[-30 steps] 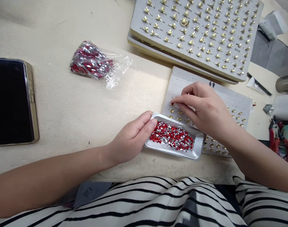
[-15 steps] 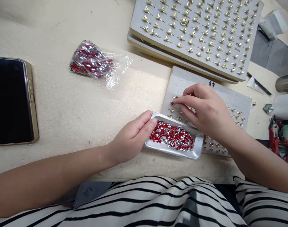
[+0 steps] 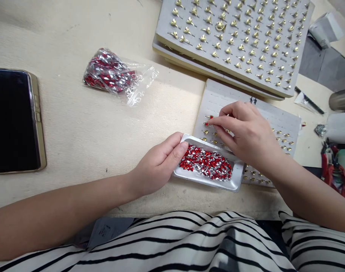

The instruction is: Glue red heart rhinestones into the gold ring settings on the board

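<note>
My left hand (image 3: 160, 161) is closed on the left end of a small white tray (image 3: 237, 184), thumb over the rim. Inside it lies a pile of red and silver rhinestones (image 3: 209, 163). Beyond the tray is a grey ring display board (image 3: 214, 92) with gold rings (image 3: 205, 132) set in slots. Over this board, my right hand (image 3: 244, 130) has its fingers curled and thumb near the forefinger. The forefinger tip touches a ring with a red stone (image 3: 206, 123) at the board's left. Whether anything sits between the fingertips is hidden. Another red-stoned ring (image 3: 211, 117) is just behind.
A stack of boards full of gold rings (image 3: 231, 41) stands at the back. A zip bag of red and silver stones (image 3: 111, 71) lies left of centre, and a phone (image 3: 15, 121) at far left. Red-handled pliers (image 3: 328, 160) lie at right.
My right forefinger has shifted very slightly, and more of the red stones beside its tip shows. The left hand and tray stay put.
</note>
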Demonstrator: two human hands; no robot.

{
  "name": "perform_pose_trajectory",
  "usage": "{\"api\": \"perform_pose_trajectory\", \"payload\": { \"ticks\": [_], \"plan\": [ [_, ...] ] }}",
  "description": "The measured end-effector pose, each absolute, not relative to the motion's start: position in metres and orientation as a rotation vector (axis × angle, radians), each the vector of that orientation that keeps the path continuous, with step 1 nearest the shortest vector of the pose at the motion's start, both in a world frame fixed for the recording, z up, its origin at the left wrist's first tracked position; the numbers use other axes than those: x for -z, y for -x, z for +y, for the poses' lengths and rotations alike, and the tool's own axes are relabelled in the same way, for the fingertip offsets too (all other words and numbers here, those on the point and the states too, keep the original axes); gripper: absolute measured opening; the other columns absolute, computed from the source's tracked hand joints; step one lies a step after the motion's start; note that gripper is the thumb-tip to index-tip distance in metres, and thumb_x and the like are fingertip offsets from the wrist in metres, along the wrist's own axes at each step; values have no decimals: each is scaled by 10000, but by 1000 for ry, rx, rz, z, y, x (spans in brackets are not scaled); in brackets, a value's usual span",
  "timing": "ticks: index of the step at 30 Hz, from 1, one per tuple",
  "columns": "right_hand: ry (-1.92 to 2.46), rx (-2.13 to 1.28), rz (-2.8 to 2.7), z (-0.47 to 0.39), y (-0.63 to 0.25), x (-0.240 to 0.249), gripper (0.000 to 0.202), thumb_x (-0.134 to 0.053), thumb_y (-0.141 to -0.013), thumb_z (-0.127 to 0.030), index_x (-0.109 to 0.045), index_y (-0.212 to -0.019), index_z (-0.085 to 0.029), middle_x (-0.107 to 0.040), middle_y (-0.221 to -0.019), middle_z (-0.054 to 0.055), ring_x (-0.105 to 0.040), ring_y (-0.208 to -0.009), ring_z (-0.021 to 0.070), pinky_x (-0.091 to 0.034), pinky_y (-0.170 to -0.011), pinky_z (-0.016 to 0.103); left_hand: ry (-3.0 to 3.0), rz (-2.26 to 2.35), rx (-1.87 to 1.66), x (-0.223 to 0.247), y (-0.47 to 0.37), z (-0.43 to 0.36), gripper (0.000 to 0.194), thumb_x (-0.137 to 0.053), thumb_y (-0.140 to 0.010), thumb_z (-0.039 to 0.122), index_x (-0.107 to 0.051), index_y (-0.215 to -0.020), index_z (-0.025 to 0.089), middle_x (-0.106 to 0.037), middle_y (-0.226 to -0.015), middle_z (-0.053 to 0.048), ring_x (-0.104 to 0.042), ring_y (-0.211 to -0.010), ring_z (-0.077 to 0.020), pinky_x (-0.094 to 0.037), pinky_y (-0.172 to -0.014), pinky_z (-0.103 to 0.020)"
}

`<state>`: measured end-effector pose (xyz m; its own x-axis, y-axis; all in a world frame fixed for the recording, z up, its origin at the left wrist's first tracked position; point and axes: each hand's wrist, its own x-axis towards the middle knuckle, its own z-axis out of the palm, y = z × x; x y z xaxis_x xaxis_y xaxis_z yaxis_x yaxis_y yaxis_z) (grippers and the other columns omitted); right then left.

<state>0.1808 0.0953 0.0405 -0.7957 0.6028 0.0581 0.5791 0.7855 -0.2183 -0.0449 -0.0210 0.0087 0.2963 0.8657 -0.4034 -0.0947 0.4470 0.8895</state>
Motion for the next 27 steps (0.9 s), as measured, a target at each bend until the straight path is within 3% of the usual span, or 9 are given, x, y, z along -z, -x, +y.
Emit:
{"api": "perform_pose_trajectory", "payload": {
  "ticks": [8, 13, 20, 27],
  "plan": [
    [947, -285, -2817, 94, -181, -40, 237, -557, -1024, -229, -786, -1088, -232, -694, -1050, 115, -605, -908, 251, -543, -802, 439, -891, 1093, -759, -9, 45, -21, 334, -430, -1085, 488, -494, -886, 228, -462, -745, 42, -423, -646, -115, -393, -600, -252],
    [893, -262, -2816, 95, -181, -41, 240, -565, -1027, -221, -796, -1078, -182, -690, -1031, 124, -601, -887, 241, -548, -803, 423, -864, 1069, -770, -7, 45, -21, 331, -434, -1089, 490, -497, -898, 228, -465, -750, 50, -424, -651, -102, -393, -604, -237],
    [950, -337, -2819, 100, -180, -39, 266, -552, -1015, -201, -777, -1141, -266, -690, -1077, 100, -610, -931, 244, -534, -834, 440, -886, 1079, -776, -9, 44, -20, 321, -434, -1093, 468, -489, -888, 227, -439, -742, 55, -401, -644, -104, -376, -603, -249],
    [879, -348, -2851, 103, -179, -36, 279, -543, -1012, -173, -786, -1130, -240, -684, -1078, 109, -597, -931, 237, -529, -841, 432, -895, 1075, -782, -8, 45, -20, 315, -428, -1098, 453, -490, -889, 226, -438, -740, 60, -400, -642, -101, -372, -601, -248]
  ]
}}
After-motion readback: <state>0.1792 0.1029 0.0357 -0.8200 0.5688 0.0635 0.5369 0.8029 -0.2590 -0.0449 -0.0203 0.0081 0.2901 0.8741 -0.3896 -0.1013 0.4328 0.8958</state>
